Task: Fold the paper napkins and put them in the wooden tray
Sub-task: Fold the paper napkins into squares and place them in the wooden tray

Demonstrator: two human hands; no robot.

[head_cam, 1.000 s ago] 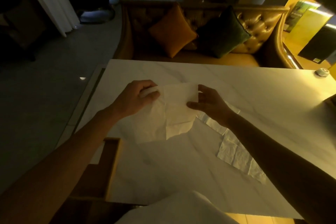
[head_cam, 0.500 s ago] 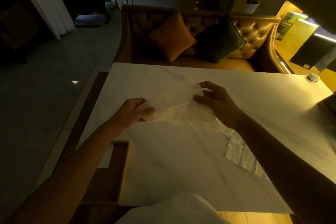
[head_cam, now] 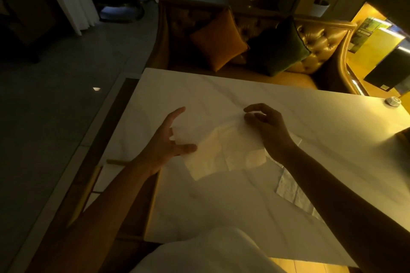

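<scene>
Above the worktop (head_cam: pixel 221 206), pinches napkin (head_cam: pixel 221 153) with right hand (head_cam: pixel 268 126), seemingly steadies it with open left hand (head_cam: pixel 168 139) for folding.

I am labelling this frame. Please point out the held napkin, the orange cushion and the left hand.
napkin (head_cam: pixel 221 153): head view, middle of the sheet.
orange cushion (head_cam: pixel 218 39): head view, centre of its face.
left hand (head_cam: pixel 166 139): head view, its middle.
</scene>
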